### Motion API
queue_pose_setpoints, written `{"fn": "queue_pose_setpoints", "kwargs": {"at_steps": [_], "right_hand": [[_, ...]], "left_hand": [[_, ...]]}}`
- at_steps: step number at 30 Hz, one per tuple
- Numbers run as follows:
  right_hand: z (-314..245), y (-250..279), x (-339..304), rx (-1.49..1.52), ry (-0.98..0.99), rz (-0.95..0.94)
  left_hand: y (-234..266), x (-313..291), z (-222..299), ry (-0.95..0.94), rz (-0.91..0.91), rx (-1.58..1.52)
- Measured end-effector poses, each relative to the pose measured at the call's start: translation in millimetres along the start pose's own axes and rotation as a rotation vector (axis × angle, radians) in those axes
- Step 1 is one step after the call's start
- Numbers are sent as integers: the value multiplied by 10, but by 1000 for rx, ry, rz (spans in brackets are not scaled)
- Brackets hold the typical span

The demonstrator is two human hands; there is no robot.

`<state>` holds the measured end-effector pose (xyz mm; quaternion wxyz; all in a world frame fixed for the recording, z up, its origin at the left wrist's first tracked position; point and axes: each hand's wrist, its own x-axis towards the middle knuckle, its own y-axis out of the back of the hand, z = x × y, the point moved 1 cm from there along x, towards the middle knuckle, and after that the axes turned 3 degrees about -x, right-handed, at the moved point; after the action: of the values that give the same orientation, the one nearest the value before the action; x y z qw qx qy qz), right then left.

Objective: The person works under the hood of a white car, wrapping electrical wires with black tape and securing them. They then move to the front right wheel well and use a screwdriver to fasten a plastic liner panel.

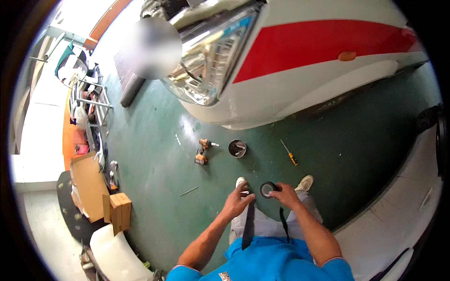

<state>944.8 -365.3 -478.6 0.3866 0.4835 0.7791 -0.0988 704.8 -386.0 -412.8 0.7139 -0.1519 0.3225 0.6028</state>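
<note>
the right hand (pixel 287 194) grips a black tape roll (pixel 267 189) while the left hand (pixel 239 200) pinches its loose strip (pixel 248 225); he should probably pull it slow and straight.

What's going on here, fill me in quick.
A person stands on a green floor beside a white vehicle with a red stripe. The right hand holds a roll of black tape; the left hand pinches its pulled-out strip. A cordless drill, a small round tray and a screwdriver lie on the floor ahead.
</note>
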Motion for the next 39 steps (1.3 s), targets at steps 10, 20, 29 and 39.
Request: {"fn": "queue_pose_setpoints", "kwargs": {"at_steps": [10, 20, 29, 39], "right_hand": [[55, 317, 640, -168, 74, -303], [1741, 352, 2796, -695, -24, -311], [2912, 828, 5079, -1265, 246, -285], [3266, 1164, 5307, -1349, 434, -232]], "left_hand": [[-824, 770, -631, 238, 24, -340], [-261, 2718, -3006, 248, 360, 530], [-140, 4514, -4317, -57, 393, 877], [-1101, 4880, -4738, -231, 591, 847]]}}
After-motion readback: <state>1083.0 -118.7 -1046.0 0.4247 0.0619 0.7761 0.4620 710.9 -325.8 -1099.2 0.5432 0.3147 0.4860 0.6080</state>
